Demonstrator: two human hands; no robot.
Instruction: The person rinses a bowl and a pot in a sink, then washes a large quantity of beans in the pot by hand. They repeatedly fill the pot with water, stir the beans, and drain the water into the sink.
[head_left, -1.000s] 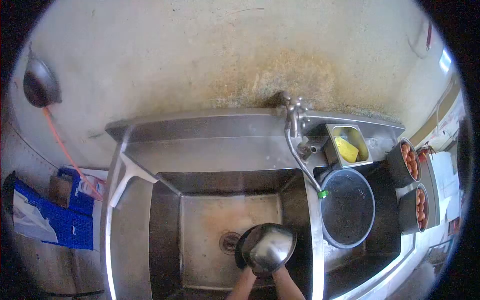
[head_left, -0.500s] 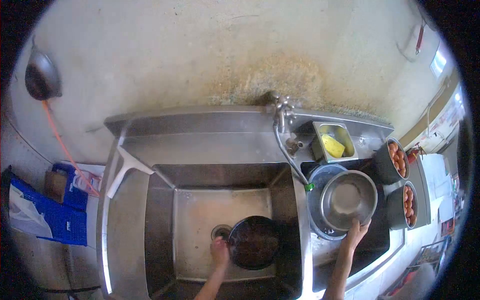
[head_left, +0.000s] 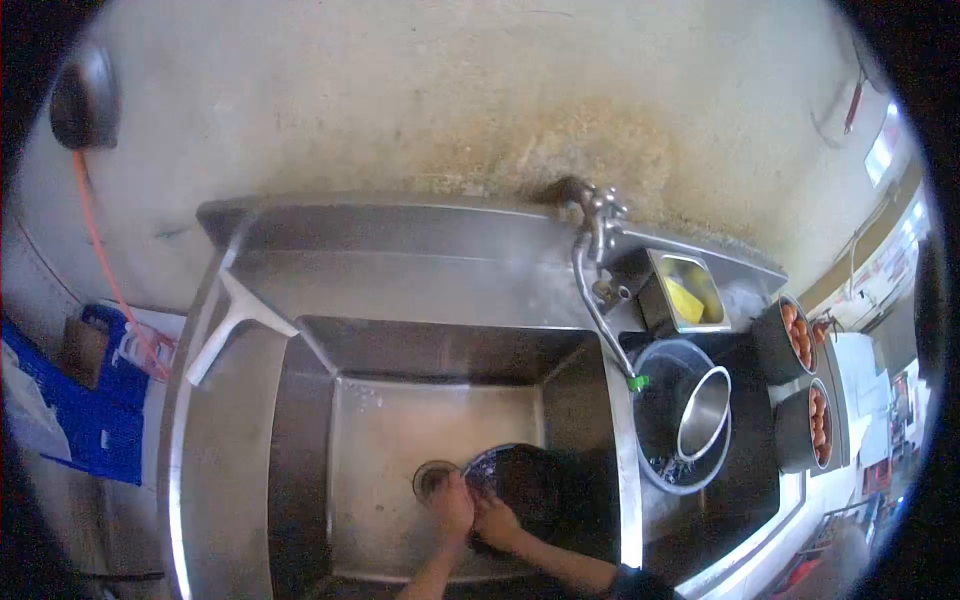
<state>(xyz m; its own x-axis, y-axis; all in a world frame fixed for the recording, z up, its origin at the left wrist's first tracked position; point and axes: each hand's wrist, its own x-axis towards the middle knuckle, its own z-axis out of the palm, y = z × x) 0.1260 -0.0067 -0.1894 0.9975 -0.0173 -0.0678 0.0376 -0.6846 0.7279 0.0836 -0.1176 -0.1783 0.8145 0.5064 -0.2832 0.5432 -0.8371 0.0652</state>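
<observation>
A round black pan (head_left: 535,480) sits on the floor of the steel sink beside the drain (head_left: 432,478). My left hand (head_left: 453,508) is closed at the pan's left rim, close to the drain. Right beside it, my right hand (head_left: 497,525) reaches over the pan with curled fingers at the same rim; the exact grip is partly hidden. To the right of the sink, a steel bowl (head_left: 706,415) rests tilted inside a clear tub (head_left: 655,480), with no hand on it.
A faucet (head_left: 598,220) has a hose with a green end (head_left: 638,383) over the tub. Behind stands a steel container (head_left: 660,305) with a yellow sponge (head_left: 684,300). Two pots (head_left: 797,430) of eggs stand at right. A white squeegee (head_left: 235,318) lies left.
My right hand has let go of the steel bowl and moved left to the black pan beside my left hand. The bowl now leans inside the tub. The view has shifted slightly.
</observation>
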